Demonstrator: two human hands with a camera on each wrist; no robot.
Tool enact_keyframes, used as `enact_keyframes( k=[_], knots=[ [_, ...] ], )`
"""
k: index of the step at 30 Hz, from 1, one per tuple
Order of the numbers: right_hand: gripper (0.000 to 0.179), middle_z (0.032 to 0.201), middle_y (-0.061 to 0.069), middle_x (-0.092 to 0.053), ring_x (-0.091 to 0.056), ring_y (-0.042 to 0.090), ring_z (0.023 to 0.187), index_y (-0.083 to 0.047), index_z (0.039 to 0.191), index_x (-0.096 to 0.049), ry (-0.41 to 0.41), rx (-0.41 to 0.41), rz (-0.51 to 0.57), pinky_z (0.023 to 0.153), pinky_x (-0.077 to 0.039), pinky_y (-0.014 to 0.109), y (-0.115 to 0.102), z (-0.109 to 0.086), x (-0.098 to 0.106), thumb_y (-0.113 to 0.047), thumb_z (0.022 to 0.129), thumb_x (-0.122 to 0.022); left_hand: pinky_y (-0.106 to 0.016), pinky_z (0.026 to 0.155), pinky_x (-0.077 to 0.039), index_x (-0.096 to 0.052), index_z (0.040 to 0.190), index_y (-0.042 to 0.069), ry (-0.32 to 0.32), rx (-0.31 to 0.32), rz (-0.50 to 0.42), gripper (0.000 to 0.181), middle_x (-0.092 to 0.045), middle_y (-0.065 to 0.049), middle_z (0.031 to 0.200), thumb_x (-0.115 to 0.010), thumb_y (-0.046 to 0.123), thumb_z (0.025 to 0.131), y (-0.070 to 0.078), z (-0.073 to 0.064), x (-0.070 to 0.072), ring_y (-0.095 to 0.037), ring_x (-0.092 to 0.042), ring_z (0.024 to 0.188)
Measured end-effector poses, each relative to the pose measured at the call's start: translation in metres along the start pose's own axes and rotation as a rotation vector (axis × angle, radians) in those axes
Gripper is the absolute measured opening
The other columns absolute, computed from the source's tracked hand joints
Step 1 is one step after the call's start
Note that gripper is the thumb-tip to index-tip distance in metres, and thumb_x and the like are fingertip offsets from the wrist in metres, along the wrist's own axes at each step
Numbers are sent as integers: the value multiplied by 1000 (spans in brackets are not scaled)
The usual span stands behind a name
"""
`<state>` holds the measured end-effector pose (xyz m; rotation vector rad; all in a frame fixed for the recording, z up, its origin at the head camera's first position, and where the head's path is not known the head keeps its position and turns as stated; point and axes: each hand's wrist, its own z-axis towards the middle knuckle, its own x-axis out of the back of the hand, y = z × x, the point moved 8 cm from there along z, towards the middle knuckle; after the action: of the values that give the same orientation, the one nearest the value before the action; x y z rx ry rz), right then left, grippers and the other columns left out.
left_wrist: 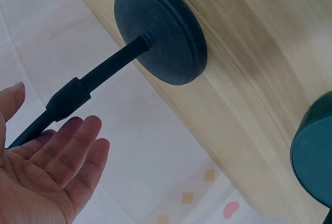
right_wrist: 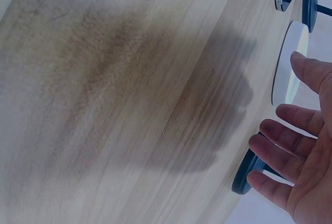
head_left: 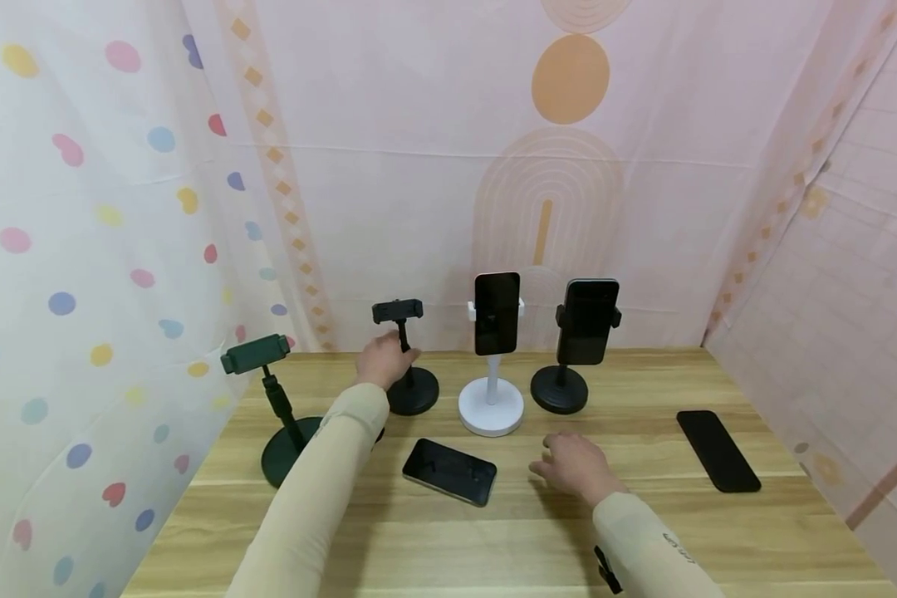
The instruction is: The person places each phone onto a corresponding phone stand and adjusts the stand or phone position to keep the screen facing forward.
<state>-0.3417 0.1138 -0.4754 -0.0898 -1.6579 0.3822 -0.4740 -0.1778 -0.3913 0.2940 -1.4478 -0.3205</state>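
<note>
My left hand is at the pole of a black phone stand, whose holder at the top carries no phone. In the left wrist view, the fingers lie loosely extended beside the stand's pole, with the thumb apart on the other side. Over the table hovers my right hand, holding nothing, fingers spread in the right wrist view. To its left a dark smartphone lies screen up on the wood.
A green phone stand without a phone is at the left. Toward the back, a white stand and another black stand each hold an upright phone. One more black phone lies on the right side of the table. Curtains surround the table.
</note>
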Motion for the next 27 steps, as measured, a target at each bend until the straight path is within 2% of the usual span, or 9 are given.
enact_keyframes(
  k=[7, 9, 14, 18, 21, 27],
  knots=[
    [43, 105, 14, -67, -64, 33, 97, 1, 115, -68, 14, -4, 1, 84, -52, 49, 3, -1, 2, -34, 89, -74, -51, 85, -51, -61, 121, -5, 18, -7, -100, 40, -67, -22, 114, -56, 30, 102, 2, 3, 2, -40, -64, 102],
    [44, 105, 14, -67, -64, 33, 97, 0, 116, -68, 17, -10, 0, 84, -52, 49, 4, -2, 2, -34, 89, -74, -51, 85, -51, -63, 116, -5, 27, -10, -115, 36, -67, -22, 111, -55, 28, 102, 3, 4, 3, -40, -65, 100],
    [44, 104, 14, -67, -65, 33, 94, 0, 114, -68, 25, -3, -4, 83, -52, 49, 4, -3, 1, -35, 89, -75, -47, 77, -52, -65, 100, -2, 58, -45, -73, 26, -69, -18, 94, -56, 23, 102, 5, 3, 6, -36, -66, 86],
    [44, 106, 14, -67, -65, 33, 95, 0, 115, -68, 19, -5, 3, 84, -51, 49, 3, -3, 0, -34, 89, -75, -45, 71, -52, -66, 101, -2, 63, -82, -40, 25, -68, -16, 85, -56, 20, 102, 9, -1, 7, -32, -65, 76],
    [45, 108, 15, -66, -64, 33, 97, 0, 116, -68, 9, -6, 4, 85, -51, 49, 3, -2, -2, -35, 89, -74, -44, 68, -52, -67, 102, -3, 65, -104, -37, 25, -68, -16, 84, -56, 20, 102, 14, -4, 8, -31, -64, 73],
    [45, 110, 16, -67, -64, 33, 97, 0, 116, -68, -3, 2, 0, 85, -52, 49, 0, -2, -3, -35, 89, -74, -44, 68, -52, -67, 107, -5, 79, -130, -34, 29, -69, -18, 91, -55, 22, 103, 23, -10, 6, -32, -65, 76]
  ],
)
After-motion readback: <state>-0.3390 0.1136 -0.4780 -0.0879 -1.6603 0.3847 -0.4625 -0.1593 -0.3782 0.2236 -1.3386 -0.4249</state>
